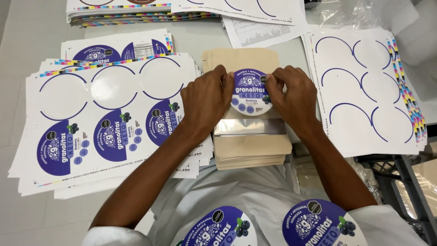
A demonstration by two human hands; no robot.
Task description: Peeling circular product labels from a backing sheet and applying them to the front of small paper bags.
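I see both hands on the round label (249,91): left hand (207,102) pinching its nine o'clock edge, right hand (291,93) pinching three o'clock, over the pouch stack (252,146).

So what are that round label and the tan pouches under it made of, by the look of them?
The round label, pinched at its edges by the left hand and right hand, looks like glossy printed sticker paper; it matches the ones on the sheets beside it. The tan pouches look like matte kraft paper; the shiny silvery band may be foil or a clear window.
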